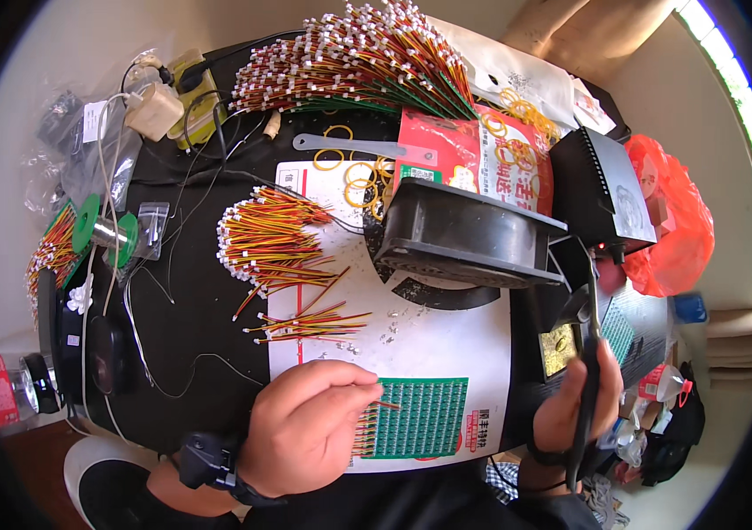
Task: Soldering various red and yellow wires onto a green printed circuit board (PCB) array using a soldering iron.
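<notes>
My left hand (310, 424) is closed in a pinch over the left edge of a green circuit board panel (425, 415). A short thin wire (387, 405) sticks out from its fingertips above the board. More wires lie along the panel's left side, partly hidden by the hand. My right hand (577, 406) is wrapped round the black handle of a soldering iron (585, 389), held upright right of the white sheet. The iron's upper end is beside a small tray (559, 349) with yellowish contents. Loose red, yellow and black wires with white connectors (310, 325) lie beyond my left hand.
A black fan (473, 231) stands beyond the board, near a black box-shaped unit (601, 190). A large connector-wire pile (358, 66) fills the far edge. Rubber bands (360, 185) lie mid-table. A solder spool (106, 231) and cables are left; an orange bag (681, 221) is right.
</notes>
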`<state>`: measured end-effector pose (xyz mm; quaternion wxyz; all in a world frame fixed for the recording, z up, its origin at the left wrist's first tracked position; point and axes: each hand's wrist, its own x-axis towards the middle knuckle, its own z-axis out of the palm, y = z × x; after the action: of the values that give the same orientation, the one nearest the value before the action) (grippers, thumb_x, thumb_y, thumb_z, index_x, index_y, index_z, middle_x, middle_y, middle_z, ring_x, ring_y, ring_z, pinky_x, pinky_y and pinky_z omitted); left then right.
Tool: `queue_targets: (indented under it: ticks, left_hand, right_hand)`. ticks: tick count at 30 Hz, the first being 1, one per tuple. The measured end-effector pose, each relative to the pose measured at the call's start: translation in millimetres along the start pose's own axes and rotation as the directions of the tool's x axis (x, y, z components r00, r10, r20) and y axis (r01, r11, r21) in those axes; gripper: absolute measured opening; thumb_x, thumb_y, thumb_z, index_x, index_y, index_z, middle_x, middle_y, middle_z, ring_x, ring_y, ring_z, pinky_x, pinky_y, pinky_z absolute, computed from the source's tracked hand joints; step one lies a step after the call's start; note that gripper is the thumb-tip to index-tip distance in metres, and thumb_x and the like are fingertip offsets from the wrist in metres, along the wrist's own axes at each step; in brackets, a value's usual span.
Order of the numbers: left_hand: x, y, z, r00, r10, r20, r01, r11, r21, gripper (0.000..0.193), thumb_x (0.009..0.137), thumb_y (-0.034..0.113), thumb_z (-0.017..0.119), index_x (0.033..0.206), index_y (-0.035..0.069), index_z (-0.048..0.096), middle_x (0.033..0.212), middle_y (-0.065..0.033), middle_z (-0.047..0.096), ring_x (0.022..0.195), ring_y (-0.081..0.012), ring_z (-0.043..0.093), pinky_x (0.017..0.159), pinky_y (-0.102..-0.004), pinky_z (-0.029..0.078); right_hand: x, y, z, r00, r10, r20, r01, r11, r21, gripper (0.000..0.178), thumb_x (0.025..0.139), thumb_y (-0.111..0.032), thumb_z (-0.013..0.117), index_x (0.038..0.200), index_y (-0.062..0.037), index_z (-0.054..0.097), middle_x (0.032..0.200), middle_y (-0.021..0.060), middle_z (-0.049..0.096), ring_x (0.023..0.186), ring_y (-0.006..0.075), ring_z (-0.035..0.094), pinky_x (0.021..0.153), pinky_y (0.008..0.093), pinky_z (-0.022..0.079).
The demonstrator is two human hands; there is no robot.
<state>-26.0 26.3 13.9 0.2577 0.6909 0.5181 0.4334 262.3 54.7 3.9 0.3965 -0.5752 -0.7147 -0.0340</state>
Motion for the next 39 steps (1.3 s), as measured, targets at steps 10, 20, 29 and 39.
queue_targets:
  ticks: [10,20,29,39]
  left_hand:
    - [7.1,5.8,1.3,0.997,-0.003,0.076,0.001,0.999,0.035,0.021,0.073,-0.007,0.075,0.092,0.001,0.074,0.086,-0.0114,0.068,0.071,-0.0255,0.067,0.063,-0.0334,0.053]
    - [0.2,-1.9,10.0,0.97,0.127,0.206,-0.174,0.958,0.229,0.026,0.067,-0.007,0.07,0.092,-0.004,0.073,0.083,-0.0093,0.064,0.065,-0.0255,0.06,0.058,-0.0351,0.049]
    - [-6.7,-9.5,8.5,0.982,0.065,0.178,-0.103,0.971,0.214,0.031,0.06,-0.007,0.07,0.091,-0.005,0.073,0.08,-0.0113,0.064,0.061,-0.0256,0.06,0.055,-0.0344,0.049]
    - [-2.2,-1.5,11.2,0.984,0.05,0.17,-0.097,0.956,0.279,0.029,0.061,-0.007,0.073,0.09,-0.004,0.074,0.081,-0.0107,0.064,0.064,-0.0257,0.061,0.056,-0.0343,0.05]
  right_hand:
    - [-20.3,-34.1,0.8,0.964,0.171,-0.205,-0.01,0.791,0.612,0.047,0.099,-0.045,0.057,0.094,0.0006,0.047,0.069,0.0064,0.041,0.064,0.0126,0.039,0.054,0.0249,0.031]
    - [-22.1,-47.1,15.9,0.982,-0.107,0.153,-0.02,0.754,0.656,0.034,0.089,-0.031,0.064,0.092,0.0008,0.05,0.062,0.0064,0.049,0.049,0.0146,0.046,0.048,0.0265,0.038]
    - [-27.7,-52.1,33.0,0.985,-0.09,0.148,-0.018,0.799,0.601,0.033,0.086,-0.028,0.067,0.092,0.0007,0.052,0.061,0.0065,0.05,0.049,0.0149,0.047,0.047,0.0266,0.039]
    - [-25.9,-53.4,32.5,0.985,-0.084,0.149,-0.021,0.806,0.592,0.034,0.088,-0.03,0.067,0.091,0.0008,0.051,0.061,0.0058,0.048,0.049,0.0136,0.046,0.047,0.0258,0.038]
